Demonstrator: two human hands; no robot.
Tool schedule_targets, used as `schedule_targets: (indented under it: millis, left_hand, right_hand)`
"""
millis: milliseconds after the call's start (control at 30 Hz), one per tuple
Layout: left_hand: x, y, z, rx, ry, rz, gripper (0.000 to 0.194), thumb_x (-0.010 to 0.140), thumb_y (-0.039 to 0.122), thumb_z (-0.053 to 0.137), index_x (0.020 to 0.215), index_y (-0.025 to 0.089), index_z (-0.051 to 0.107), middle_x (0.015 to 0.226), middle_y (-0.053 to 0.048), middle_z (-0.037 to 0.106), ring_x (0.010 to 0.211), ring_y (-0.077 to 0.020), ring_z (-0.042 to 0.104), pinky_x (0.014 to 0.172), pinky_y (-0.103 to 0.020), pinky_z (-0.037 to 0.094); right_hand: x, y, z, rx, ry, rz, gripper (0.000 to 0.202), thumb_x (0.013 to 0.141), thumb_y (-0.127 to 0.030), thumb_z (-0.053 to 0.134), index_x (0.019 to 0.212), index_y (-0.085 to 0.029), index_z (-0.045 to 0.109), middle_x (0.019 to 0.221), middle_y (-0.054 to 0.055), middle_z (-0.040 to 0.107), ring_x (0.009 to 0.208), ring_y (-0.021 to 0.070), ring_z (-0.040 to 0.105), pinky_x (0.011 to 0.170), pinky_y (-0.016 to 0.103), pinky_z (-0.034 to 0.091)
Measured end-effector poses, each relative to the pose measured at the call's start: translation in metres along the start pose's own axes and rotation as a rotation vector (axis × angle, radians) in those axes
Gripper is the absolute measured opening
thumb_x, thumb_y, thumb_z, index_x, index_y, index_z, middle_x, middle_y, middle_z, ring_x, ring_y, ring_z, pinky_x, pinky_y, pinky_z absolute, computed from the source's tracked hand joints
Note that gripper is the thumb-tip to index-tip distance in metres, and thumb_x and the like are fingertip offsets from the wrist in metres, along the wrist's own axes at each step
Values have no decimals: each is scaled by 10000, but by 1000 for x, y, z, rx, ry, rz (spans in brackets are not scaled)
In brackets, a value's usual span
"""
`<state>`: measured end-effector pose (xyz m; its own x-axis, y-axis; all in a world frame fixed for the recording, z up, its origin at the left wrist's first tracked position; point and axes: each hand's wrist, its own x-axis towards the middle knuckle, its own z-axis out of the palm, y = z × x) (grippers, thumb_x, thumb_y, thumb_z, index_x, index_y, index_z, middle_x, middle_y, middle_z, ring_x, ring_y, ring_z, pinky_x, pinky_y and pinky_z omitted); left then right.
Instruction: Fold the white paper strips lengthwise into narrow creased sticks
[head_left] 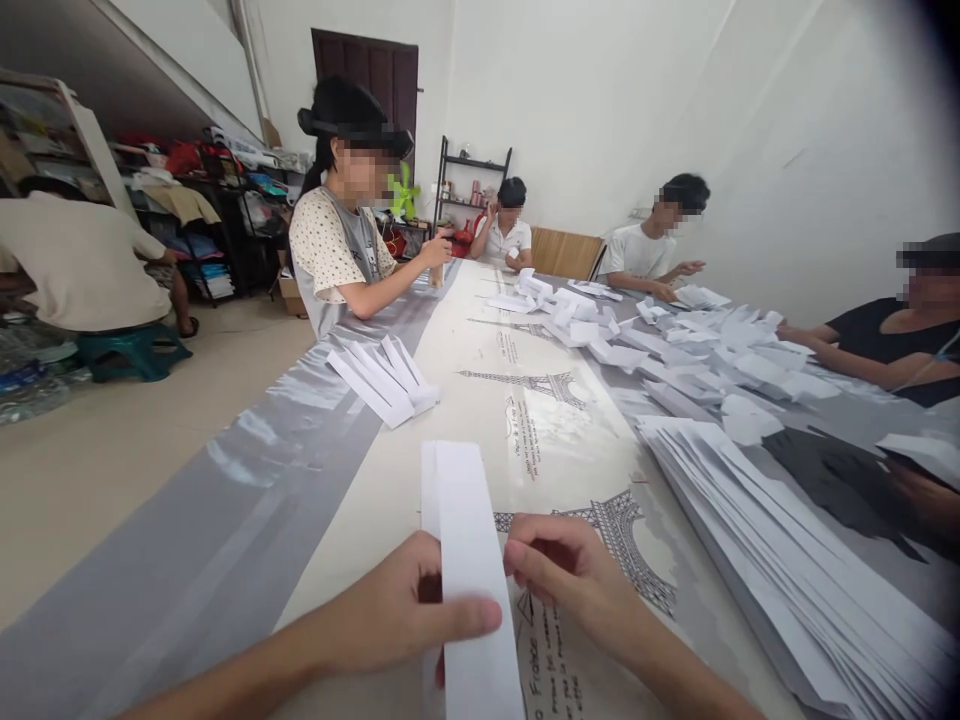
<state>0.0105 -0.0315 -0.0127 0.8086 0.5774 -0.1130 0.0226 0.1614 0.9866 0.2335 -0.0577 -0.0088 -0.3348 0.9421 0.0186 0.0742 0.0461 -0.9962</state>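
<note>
A long white folded paper strip stands upright in front of me, with a second layer showing behind its left edge. My left hand grips it, thumb across the front and fingers behind. At the strip's right edge, my right hand is closed in a pinch, thumb and forefinger together. Its fingertips touch or nearly touch the paper; whether anything is between them I cannot make out. Beyond the strip, several folded white papers lie in a fanned group on the table.
The long table has a cloth printed with Eiffel towers. A stack of long white sheets lies at right, with a heap of folded papers behind it. Several people sit or stand around the table; another sits on a green stool.
</note>
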Motion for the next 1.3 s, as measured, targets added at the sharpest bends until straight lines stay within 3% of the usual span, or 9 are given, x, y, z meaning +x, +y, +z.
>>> schedule_targets:
  millis: [133, 333, 633, 800, 1000, 1200, 1300]
  left_hand:
    - [2, 4, -5, 11, 44, 2, 427, 893, 526, 687, 766, 118, 694, 629, -16, 618, 499, -90, 538, 464, -187, 429]
    - [4, -5, -3, 11, 52, -83, 431, 843, 527, 723, 741, 109, 691, 626, -29, 625, 467, -93, 537, 420, -186, 425]
    - [-1, 4, 4, 43, -3, -137, 390, 849, 511, 708, 944, 135, 745, 631, 22, 565, 430, -51, 425, 397, -163, 340]
    - [-1, -1, 7, 77, 41, -176, 461, 798, 582, 731, 717, 140, 630, 559, 44, 477, 471, -70, 421, 428, -181, 319]
    - [6, 3, -8, 70, 141, -125, 618, 809, 711, 646, 564, 172, 468, 514, 62, 353, 441, -64, 332, 411, -209, 259]
    - [2, 11, -18, 89, 81, -142, 550, 820, 653, 679, 605, 163, 554, 497, 44, 463, 371, -73, 401, 375, -218, 227]
    - [1, 13, -20, 70, 63, -120, 502, 879, 608, 638, 677, 148, 613, 572, 10, 590, 362, -57, 391, 397, -222, 201]
  right_hand:
    - [2, -3, -3, 2, 22, 41, 406, 979, -510, 601, 748, -182, 667, 621, -38, 468, 527, 90, 381, 528, 262, 288]
    - [3, 1, 3, 77, -53, 67, 355, 868, -495, 757, 742, -184, 642, 575, -57, 448, 541, 95, 369, 533, 254, 279]
    - [4, 16, 7, 136, -40, 133, 501, 946, -616, 600, 710, -175, 585, 516, -58, 410, 484, 85, 334, 505, 271, 209]
    - [6, 20, 9, 216, 128, 201, 502, 831, -611, 746, 655, -183, 552, 467, -86, 313, 484, 84, 254, 516, 290, 132]
    - [8, 12, -4, 287, 351, 127, 547, 900, -545, 707, 615, -215, 376, 542, -79, 258, 563, 112, 183, 571, 308, 165]
    - [8, 13, -16, 342, 491, 101, 530, 911, -511, 701, 633, -229, 348, 599, -66, 215, 604, 140, 176, 575, 299, 236]
    - [8, 11, -24, 357, 598, 97, 521, 879, -515, 733, 651, -234, 358, 625, -63, 221, 602, 142, 181, 541, 288, 238]
